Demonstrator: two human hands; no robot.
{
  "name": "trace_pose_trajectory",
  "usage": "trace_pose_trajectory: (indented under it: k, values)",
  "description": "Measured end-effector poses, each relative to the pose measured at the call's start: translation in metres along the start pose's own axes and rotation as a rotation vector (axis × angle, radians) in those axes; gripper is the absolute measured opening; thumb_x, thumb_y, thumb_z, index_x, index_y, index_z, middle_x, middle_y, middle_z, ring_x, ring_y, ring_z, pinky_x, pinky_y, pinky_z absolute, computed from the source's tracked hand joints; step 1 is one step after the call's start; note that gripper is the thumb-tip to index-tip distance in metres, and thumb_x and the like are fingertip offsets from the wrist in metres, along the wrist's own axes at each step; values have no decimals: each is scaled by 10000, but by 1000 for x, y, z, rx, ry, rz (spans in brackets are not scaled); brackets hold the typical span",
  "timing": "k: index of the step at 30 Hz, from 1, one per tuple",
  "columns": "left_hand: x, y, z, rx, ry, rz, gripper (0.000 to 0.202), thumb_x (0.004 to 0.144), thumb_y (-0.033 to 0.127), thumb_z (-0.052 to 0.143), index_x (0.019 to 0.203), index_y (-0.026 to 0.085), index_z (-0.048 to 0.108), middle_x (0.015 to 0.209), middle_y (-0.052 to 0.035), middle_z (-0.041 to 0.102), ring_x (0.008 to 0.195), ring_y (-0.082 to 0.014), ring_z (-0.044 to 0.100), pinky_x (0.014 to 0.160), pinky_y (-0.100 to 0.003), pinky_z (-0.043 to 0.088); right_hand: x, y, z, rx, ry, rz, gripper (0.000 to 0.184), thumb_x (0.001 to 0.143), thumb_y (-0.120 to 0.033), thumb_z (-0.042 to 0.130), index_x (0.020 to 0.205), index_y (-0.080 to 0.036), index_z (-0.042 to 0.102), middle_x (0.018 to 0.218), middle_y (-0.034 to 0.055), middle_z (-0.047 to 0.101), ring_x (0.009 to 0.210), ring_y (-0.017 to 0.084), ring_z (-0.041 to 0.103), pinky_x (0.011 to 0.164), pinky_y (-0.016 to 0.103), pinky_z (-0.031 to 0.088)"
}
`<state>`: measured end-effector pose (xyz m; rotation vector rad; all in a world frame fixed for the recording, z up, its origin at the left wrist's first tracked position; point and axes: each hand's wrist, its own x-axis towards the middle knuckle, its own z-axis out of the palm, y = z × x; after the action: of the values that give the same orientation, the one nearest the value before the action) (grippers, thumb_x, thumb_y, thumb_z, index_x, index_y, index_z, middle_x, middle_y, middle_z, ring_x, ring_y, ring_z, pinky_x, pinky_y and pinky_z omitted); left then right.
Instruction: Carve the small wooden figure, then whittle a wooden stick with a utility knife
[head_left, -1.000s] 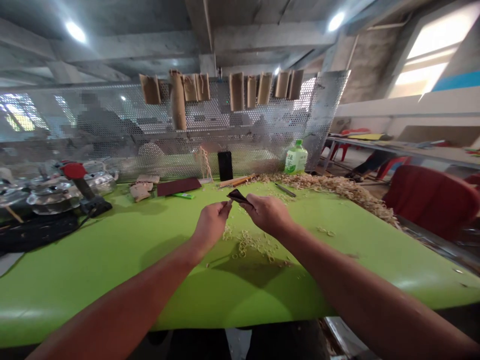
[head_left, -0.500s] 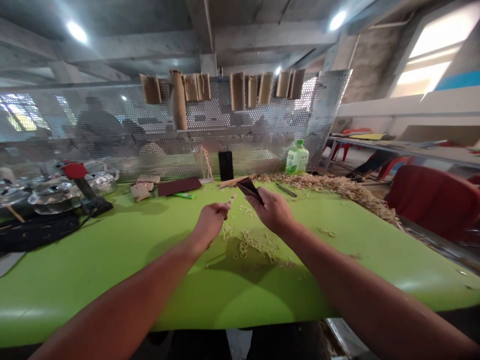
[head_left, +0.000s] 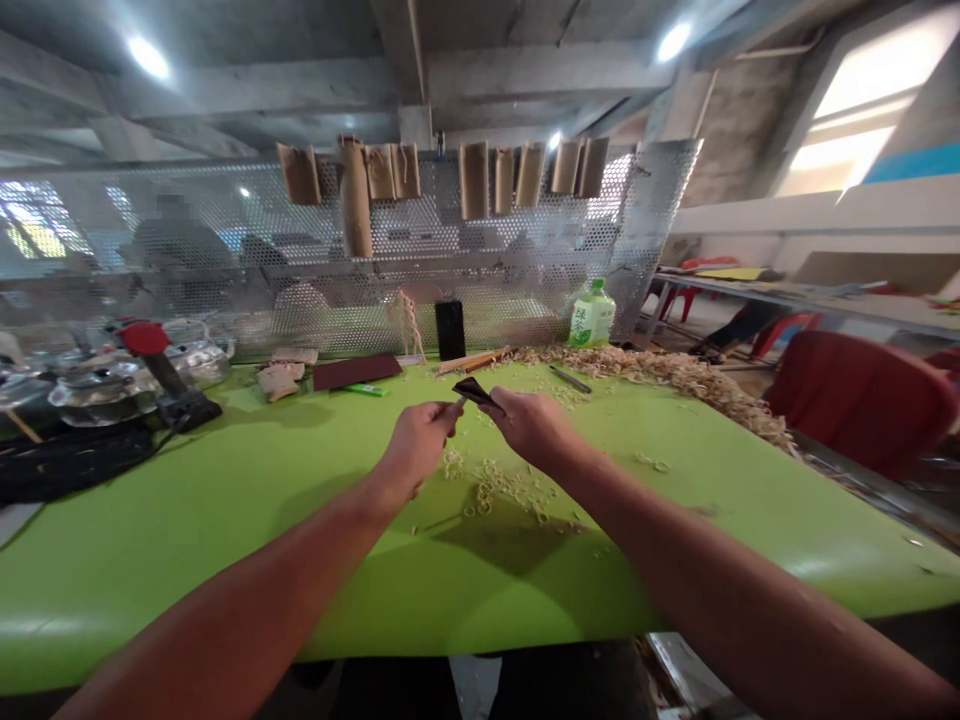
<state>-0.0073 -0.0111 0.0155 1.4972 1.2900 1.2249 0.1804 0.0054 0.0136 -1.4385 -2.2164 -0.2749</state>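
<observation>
Above the middle of the green tabletop (head_left: 247,540), my left hand (head_left: 420,440) is closed in a pinch on a small pale carved piece. That piece is almost entirely hidden now by the fingers and the sheet in front of it. My right hand (head_left: 536,425) grips a folded piece of dark sandpaper (head_left: 472,389) between thumb and fingers. The sandpaper's far end lies against the left fingertips, over the pale piece. Curled pale shavings (head_left: 499,485) are scattered on the tabletop below both hands.
A heap of shavings (head_left: 675,375) runs along the back right, beside a green bottle (head_left: 592,318). A black phone (head_left: 450,330) stands upright at the back. A dark red sheet (head_left: 357,372) lies to its left. Metal kettles (head_left: 101,385) and a red-topped tool (head_left: 154,350) stand left.
My right hand has moved left and slightly down, bringing the sandpaper onto the pale piece, which stuck out of my left fingers before. My left hand has barely moved.
</observation>
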Motion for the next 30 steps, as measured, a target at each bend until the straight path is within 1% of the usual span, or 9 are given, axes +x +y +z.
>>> trace_pose_trajectory:
  k: [4,8,11,14,16,20,22,25,30]
  values:
    - [7,10,-15,-207,103,43,242,846,391,604,789,156,607,523,71,353,403,-52,229,423,-224,121,4,11,-2,-33,-59,116,322,973,-397,427,932,-177,659,629,40,601,478,113,396,510,275,182]
    - [12,6,-15,-230,85,25,228,828,372,626,822,145,624,549,64,368,406,-45,232,416,-218,118,4,9,-6,84,17,97,339,965,-427,429,900,-172,642,628,26,575,505,116,400,512,268,184]
    - [11,-1,-8,-156,77,45,247,822,390,625,827,143,639,574,49,408,424,-52,248,424,-219,144,1,3,-7,175,45,42,354,962,-445,417,873,-173,627,604,12,547,499,114,383,518,264,186]
    - [7,-4,-3,-51,71,91,284,827,418,608,722,155,599,556,47,392,443,-64,262,443,-226,164,-1,2,-4,214,67,18,359,964,-449,411,855,-175,615,609,15,549,509,116,387,526,265,192]
    - [5,-5,-1,47,52,122,341,843,454,587,660,168,550,537,50,366,457,-75,271,457,-234,168,-1,2,-1,220,73,1,370,973,-450,395,849,-175,609,619,19,563,519,118,401,532,265,194]
    - [1,-7,1,236,26,227,398,883,495,521,649,173,535,535,45,368,496,-94,288,488,-247,190,1,1,5,174,75,5,383,984,-447,381,848,-171,609,642,38,600,525,122,421,537,275,181]
    - [1,-10,2,309,21,255,395,896,473,500,637,175,522,536,39,383,507,-100,301,499,-253,194,1,0,7,131,61,19,374,982,-445,390,861,-171,614,660,48,621,529,127,439,536,280,174]
    - [0,-12,6,378,-14,248,383,902,425,484,605,184,493,518,34,400,498,-107,314,505,-264,190,0,-3,8,67,8,31,360,984,-438,389,904,-176,622,691,55,649,543,135,474,535,283,173]
    - [-2,-13,14,386,-101,245,375,870,380,525,550,186,497,497,27,412,502,-114,326,515,-270,201,0,-10,4,-28,-72,34,343,995,-408,362,974,-182,619,726,63,674,563,144,515,532,287,185]
